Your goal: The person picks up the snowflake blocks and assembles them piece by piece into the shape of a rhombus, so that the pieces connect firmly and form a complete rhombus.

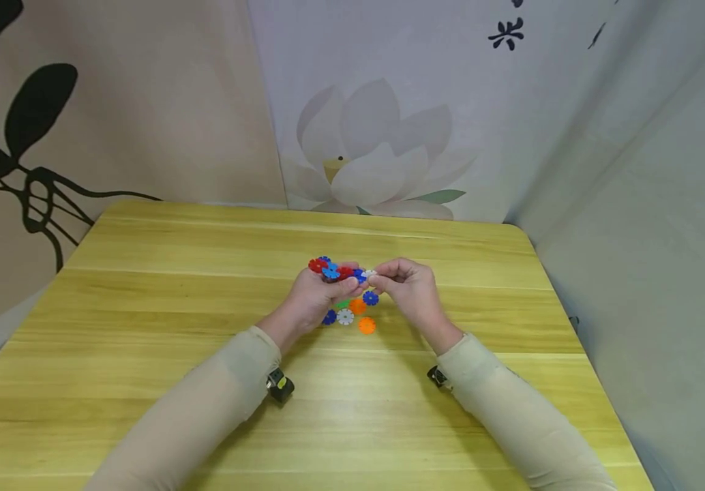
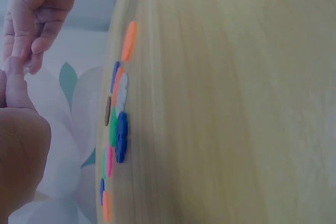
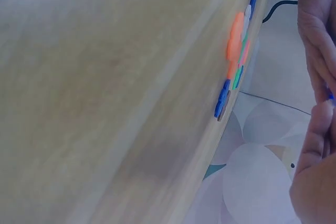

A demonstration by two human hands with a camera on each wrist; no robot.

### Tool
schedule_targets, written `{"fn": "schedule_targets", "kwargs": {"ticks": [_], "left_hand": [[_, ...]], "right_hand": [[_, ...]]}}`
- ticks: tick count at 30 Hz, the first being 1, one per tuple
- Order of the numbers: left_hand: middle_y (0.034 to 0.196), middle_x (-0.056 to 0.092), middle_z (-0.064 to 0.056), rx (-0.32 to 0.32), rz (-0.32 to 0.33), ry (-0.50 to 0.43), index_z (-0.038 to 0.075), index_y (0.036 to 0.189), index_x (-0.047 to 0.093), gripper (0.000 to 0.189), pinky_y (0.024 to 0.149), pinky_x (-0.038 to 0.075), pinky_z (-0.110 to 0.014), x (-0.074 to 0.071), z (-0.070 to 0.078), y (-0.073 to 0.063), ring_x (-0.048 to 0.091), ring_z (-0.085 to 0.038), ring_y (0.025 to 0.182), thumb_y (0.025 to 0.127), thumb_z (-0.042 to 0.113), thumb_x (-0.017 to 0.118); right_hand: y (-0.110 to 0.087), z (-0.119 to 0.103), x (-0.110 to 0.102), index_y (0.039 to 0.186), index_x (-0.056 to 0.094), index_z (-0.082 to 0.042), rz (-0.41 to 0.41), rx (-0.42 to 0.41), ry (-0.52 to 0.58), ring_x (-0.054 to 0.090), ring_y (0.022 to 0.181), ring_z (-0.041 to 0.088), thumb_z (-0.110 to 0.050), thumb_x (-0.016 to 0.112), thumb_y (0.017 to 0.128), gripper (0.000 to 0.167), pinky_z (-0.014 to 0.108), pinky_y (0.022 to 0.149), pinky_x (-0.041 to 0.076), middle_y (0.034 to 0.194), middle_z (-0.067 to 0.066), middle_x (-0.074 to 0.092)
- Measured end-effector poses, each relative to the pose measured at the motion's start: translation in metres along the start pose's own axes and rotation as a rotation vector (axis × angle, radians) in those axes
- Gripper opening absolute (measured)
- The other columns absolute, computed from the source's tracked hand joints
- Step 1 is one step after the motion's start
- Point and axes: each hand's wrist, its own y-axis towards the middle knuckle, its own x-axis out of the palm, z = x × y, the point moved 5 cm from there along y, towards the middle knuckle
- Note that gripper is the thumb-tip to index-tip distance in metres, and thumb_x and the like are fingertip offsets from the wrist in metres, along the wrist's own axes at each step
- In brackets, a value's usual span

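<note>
Table (image 1: 340,423), two hands (image 1: 311,296) (image 1: 415,291), two red discs (image 1: 318,266) (image 1: 345,272)

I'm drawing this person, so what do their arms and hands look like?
The left sleeve and right sleeve are long and light beige, ending near the wrists. The left hand and right hand are bare, without gloves. A small dark left gadget with a yellow-green patch, and a dark right gadget, sit by the wrists.
</note>
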Motion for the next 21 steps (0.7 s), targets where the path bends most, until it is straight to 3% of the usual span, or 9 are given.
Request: {"fn": "schedule_targets", "kwargs": {"ticks": [4,6,8,10,13,16,19,21], "left_hand": [[0.133,0.073,-0.019,0.009,-0.027,0.011,-0.006,0.146,0.059,0.046,0.091,0.065,-0.027,0.000,0.001,0.000,0.081,-0.015,0.093,0.101,-0.005,0.068],[0.127,0.075,-0.016,0.025,-0.090,0.014,-0.006,0.148,0.056,0.046,0.095,0.064,-0.029,0.001,0.003,-0.001,0.081,-0.017,0.098,0.104,0.000,0.066],[0.126,0.075,-0.015,0.038,-0.180,-0.015,-0.008,0.152,0.050,0.053,0.102,0.062,-0.034,0.002,0.005,-0.003,0.080,-0.020,0.106,0.109,0.021,0.062],[0.140,0.068,-0.024,0.021,-0.271,-0.066,-0.009,0.158,0.040,0.073,0.111,0.055,-0.039,0.002,0.007,-0.006,0.075,-0.028,0.121,0.112,0.047,0.050],[0.162,0.046,-0.032,-0.064,-0.354,-0.175,-0.008,0.164,0.026,0.101,0.121,0.043,-0.045,-0.001,0.007,-0.009,0.054,-0.043,0.147,0.106,0.074,0.029],[0.173,0.026,-0.031,-0.181,-0.376,-0.263,-0.004,0.168,0.020,0.086,0.125,0.037,-0.046,-0.003,0.002,-0.011,0.034,-0.048,0.157,0.113,0.062,0.022],[0.173,0.024,-0.031,-0.261,-0.382,-0.286,-0.002,0.168,0.023,0.065,0.121,0.046,-0.045,-0.004,-0.006,-0.013,0.053,-0.044,0.147,0.118,0.041,0.026],[0.172,0.026,-0.032,-0.287,-0.375,-0.257,-0.001,0.166,0.028,0.058,0.113,0.055,-0.044,-0.004,-0.011,-0.013,0.069,-0.039,0.132,0.119,0.033,0.029]], "right_hand": [[0.001,0.001,0.003,0.099,0.076,0.001,-0.004,0.021,-0.028,0.072,0.090,0.057,-0.005,0.082,0.094,0.010,0.051,0.082,0.068,0.090,0.015,0.079],[0.003,0.002,0.003,0.100,0.074,0.001,-0.016,0.038,-0.039,0.073,0.090,0.054,-0.004,0.081,0.095,0.010,0.054,0.084,0.067,0.091,0.015,0.078],[0.005,0.004,0.002,0.102,0.073,0.001,-0.028,0.058,-0.042,0.075,0.089,0.048,-0.003,0.080,0.096,0.010,0.055,0.086,0.067,0.093,0.015,0.077],[0.008,0.007,-0.001,0.103,0.073,0.002,-0.042,0.075,-0.034,0.076,0.090,0.045,-0.003,0.078,0.097,0.010,0.057,0.089,0.066,0.096,0.017,0.077],[0.011,0.012,-0.007,0.105,0.074,0.001,-0.064,0.097,-0.067,0.076,0.093,0.045,-0.004,0.077,0.098,0.009,0.054,0.089,0.067,0.100,0.017,0.076],[0.015,0.014,-0.008,0.104,0.076,-0.003,-0.103,0.102,-0.136,0.073,0.098,0.048,-0.008,0.077,0.098,0.008,0.044,0.086,0.068,0.102,0.014,0.077],[0.018,0.012,-0.004,0.105,0.078,-0.008,-0.163,0.083,-0.224,0.072,0.095,0.039,-0.010,0.078,0.099,0.006,0.041,0.084,0.065,0.101,0.009,0.078],[0.020,0.011,0.001,0.109,0.078,-0.006,-0.224,0.082,-0.255,0.074,0.094,0.033,-0.011,0.076,0.100,0.010,0.048,0.086,0.064,0.101,0.009,0.078]]}}
